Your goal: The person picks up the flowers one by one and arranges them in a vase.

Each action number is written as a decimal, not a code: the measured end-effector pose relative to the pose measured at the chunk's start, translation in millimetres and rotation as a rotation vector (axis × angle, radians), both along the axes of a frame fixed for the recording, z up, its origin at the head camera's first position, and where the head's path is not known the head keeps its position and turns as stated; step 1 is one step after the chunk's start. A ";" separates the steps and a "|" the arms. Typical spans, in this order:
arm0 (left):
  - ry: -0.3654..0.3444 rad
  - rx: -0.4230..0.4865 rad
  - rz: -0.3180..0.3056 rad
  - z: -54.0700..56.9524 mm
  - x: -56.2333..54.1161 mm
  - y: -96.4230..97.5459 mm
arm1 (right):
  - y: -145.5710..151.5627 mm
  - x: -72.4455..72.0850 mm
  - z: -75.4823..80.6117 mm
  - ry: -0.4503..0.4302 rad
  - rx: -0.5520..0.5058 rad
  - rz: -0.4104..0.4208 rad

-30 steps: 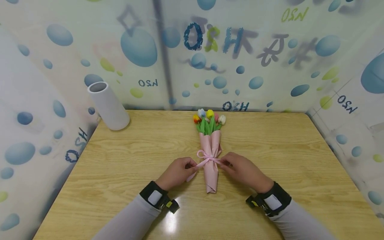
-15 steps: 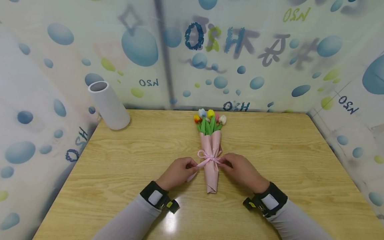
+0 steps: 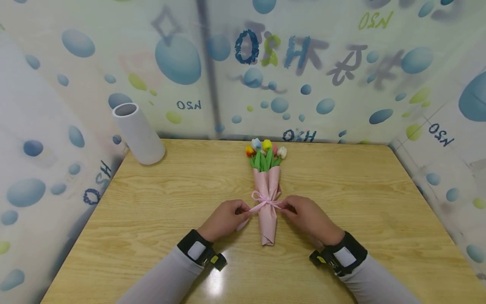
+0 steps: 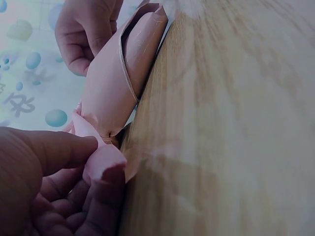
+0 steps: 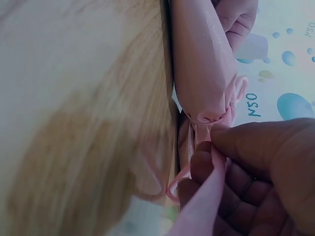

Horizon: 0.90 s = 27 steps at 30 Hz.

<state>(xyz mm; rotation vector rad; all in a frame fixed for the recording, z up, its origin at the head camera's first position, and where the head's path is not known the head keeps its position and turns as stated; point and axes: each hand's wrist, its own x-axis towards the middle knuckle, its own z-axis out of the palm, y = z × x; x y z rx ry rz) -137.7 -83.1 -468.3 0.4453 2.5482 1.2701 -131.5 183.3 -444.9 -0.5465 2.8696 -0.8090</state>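
A small bouquet of tulips in pink wrapping paper lies on the table, blooms toward the back wall. Round its waist runs a pink ribbon, knotted in front with a loop standing up on the left. My left hand pinches one ribbon end between thumb and fingers, left of the wrap; the tail hangs below the fingers. On the other side my right hand pinches the ribbon close to the knot. In the right wrist view a ribbon tail trails past the fingers of that hand.
The wooden table extends on all sides of the bouquet. At its back left corner stands a tall white vase. Patterned cloth walls enclose the table at the back and sides.
My right hand shifts slightly left toward the knot, then back out to the right a little. The left hand keeps its hold on the ribbon, and the bouquet stays in place.
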 end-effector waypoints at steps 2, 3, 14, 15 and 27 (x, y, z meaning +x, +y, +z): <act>0.001 -0.002 -0.002 0.0 0.1 0.5 | 2.2 0.5 -0.7 0.003 0.011 0.000; 0.003 -0.004 -0.004 -0.3 0.1 0.7 | 3.4 0.8 -1.1 0.005 0.014 -0.001; -0.008 -0.008 -0.003 0.9 0.8 -0.6 | 18.7 6.5 0.1 0.021 0.041 0.006; -0.008 -0.007 -0.004 1.1 1.1 -0.7 | 19.4 7.1 0.3 0.015 0.047 -0.001; 0.041 -0.008 -0.009 4.6 3.1 1.4 | 29.4 11.5 2.6 -0.005 0.087 -0.006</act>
